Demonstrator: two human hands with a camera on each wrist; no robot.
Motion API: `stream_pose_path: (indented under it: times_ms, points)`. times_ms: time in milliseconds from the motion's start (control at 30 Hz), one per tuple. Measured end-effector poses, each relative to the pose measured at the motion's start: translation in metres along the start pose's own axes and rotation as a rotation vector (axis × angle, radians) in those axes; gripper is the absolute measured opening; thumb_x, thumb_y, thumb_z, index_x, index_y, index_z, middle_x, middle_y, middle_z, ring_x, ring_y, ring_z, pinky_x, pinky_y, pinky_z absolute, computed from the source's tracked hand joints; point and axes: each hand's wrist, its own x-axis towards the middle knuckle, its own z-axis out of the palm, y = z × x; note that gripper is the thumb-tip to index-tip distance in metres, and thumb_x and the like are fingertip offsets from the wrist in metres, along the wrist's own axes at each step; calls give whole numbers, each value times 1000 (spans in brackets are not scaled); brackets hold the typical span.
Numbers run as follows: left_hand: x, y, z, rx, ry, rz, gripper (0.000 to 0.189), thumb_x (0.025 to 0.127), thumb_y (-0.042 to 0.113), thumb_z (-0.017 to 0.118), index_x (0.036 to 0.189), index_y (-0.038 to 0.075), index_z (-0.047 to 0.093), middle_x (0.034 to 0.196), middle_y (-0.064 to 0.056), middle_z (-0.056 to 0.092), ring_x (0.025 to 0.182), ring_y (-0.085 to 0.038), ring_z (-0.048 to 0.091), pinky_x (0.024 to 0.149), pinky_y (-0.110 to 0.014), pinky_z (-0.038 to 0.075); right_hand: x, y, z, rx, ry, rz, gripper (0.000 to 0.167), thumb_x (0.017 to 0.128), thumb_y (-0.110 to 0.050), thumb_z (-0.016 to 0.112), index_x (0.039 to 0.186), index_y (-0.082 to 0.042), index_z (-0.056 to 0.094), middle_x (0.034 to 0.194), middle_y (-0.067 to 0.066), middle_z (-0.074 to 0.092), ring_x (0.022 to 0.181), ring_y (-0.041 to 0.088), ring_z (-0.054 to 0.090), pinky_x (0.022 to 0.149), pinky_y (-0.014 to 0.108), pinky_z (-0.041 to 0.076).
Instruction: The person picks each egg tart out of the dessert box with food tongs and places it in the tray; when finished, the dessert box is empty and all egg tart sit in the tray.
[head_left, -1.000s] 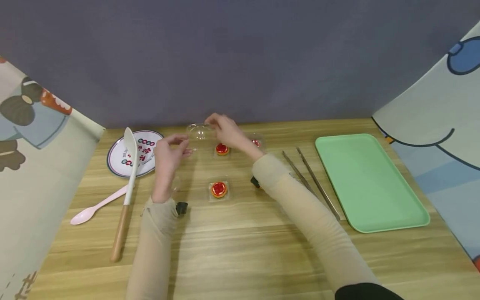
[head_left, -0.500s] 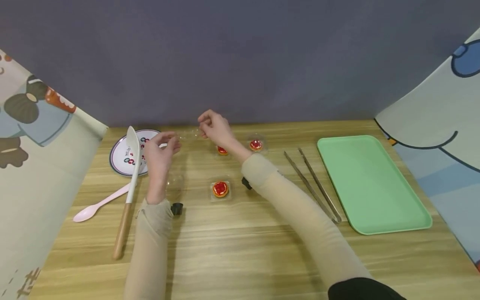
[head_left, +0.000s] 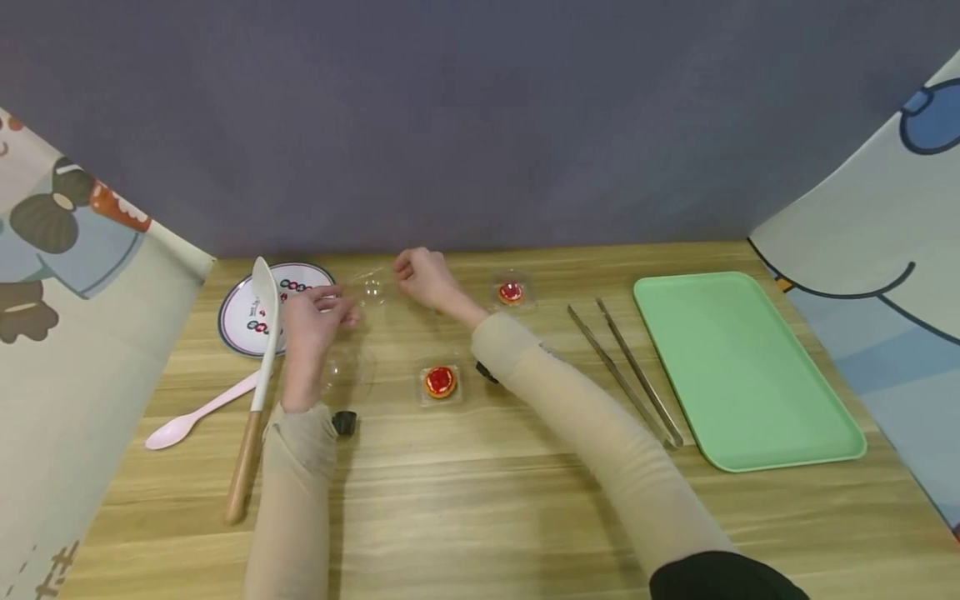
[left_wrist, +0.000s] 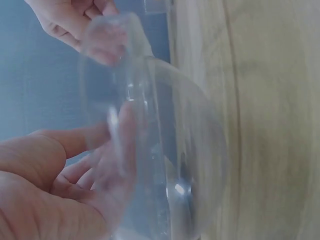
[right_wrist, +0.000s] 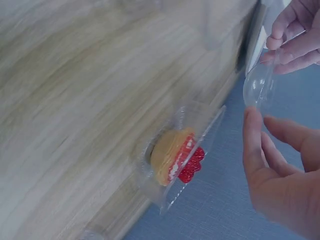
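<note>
A clear plastic dome lid (head_left: 372,289) is between my two hands, over the back of the table. My left hand (head_left: 315,318) pinches its left edge; in the right wrist view, the fingers overlap the see-through rim. At the opposite edge, my right hand (head_left: 429,279) pinches the lid with thumb and forefinger (right_wrist: 251,125). From the left wrist, the lid (left_wrist: 200,155) fills the middle, its round dome bulging towards the table. Small tarts with red berry topping sit in clear square trays: one tart (head_left: 439,382) in front, another tart (head_left: 511,292) behind right.
Another clear dome (head_left: 342,369) lies beside my left wrist. A printed plate (head_left: 234,312), a white spatula with a wooden handle (head_left: 243,467) and a pink spoon (head_left: 176,427) lie left. Metal tongs (head_left: 630,371) and a green tray (head_left: 750,375) lie right.
Both hands have shifted left with the lid, which first tipped edge-on and has now come down a little. The back middle tart is now hidden behind my right hand.
</note>
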Motion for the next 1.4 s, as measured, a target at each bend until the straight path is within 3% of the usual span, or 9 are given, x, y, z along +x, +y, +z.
stream_pose_path:
  times_ms: [300,467,633,867,1033,1233,1400]
  points:
    - [1,-7,-5,248,-21,3,31,101,-3,65,129,-17,66,119,-36,71,62,5,64,66,-15,63,0,2,7,-125,-180,-50,31,102,5,64,133,6,70,131,22,72,116,30,72,104,32,59]
    - [2,-10,-7,211,-32,-26,31,101,-7,64,129,-20,64,119,-39,69,64,0,66,68,-16,64,-2,-1,9,-147,-216,-88,31,102,4,64,133,8,68,134,24,70,115,29,73,108,32,57]
    - [3,-12,-8,183,-47,-30,31,101,-9,63,129,-22,63,119,-41,68,62,1,66,67,-18,65,-3,-3,10,-116,-233,-87,33,104,3,63,137,8,65,135,24,70,93,27,75,97,26,61]
    - [5,-14,-11,184,-72,-24,34,101,-8,62,131,-23,60,120,-42,67,62,1,66,68,-18,65,-2,-4,10,-165,-217,-92,34,105,0,64,139,4,66,134,18,71,113,24,72,99,24,59]
    - [4,-13,-13,239,-52,6,32,101,-6,62,129,-22,63,117,-41,69,59,3,66,64,-18,64,-4,-5,7,-133,-218,-58,36,106,-1,63,141,4,64,136,20,70,96,22,74,87,21,62]
    - [4,-10,-17,288,12,21,32,100,-2,63,128,-18,66,116,-37,71,59,0,67,59,-19,64,-7,-7,-1,-119,-187,-88,33,106,-1,62,139,3,66,138,17,69,120,25,69,104,25,57]
    - [5,-8,-21,329,47,40,35,104,6,63,131,-16,66,117,-35,72,59,0,68,56,-14,60,-11,-7,-17,-97,-121,-133,27,108,-3,61,133,3,69,134,15,72,122,26,69,102,24,58]
